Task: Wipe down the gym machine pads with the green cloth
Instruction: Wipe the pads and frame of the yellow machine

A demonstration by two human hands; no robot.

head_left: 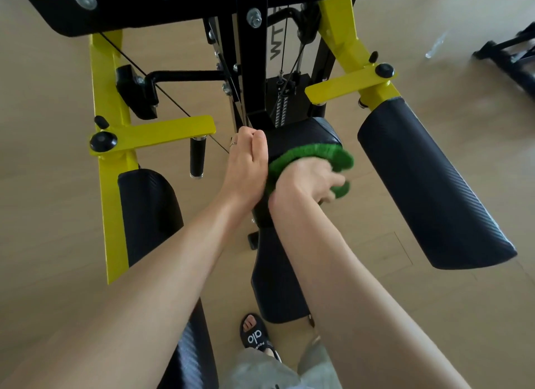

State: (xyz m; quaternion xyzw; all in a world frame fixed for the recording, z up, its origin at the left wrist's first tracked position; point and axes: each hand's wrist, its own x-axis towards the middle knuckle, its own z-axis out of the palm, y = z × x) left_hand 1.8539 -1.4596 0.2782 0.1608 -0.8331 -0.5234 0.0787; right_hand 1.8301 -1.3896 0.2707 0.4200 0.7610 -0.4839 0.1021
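The green cloth (pixel 307 159) lies bunched on the black centre seat pad (pixel 304 135) of the yellow and black gym machine. My right hand (pixel 308 183) presses down on the cloth, fingers curled over its right edge. My left hand (pixel 246 162) holds the left side of the same pad, fingers wrapped over its far corner near the upright post. Two long black arm pads flank the seat: one at the left (pixel 149 212), one at the right (pixel 431 185). A lower black pad (pixel 275 287) continues below my wrists.
Yellow frame arms (pixel 110 162) run down both sides. A short black handle (pixel 197 157) hangs left of my left hand. The weight stack (pixel 285 99) and cables stand behind the seat. My sandalled foot (pixel 256 335) is on the wooden floor. Other equipment (pixel 509 55) stands at the far right.
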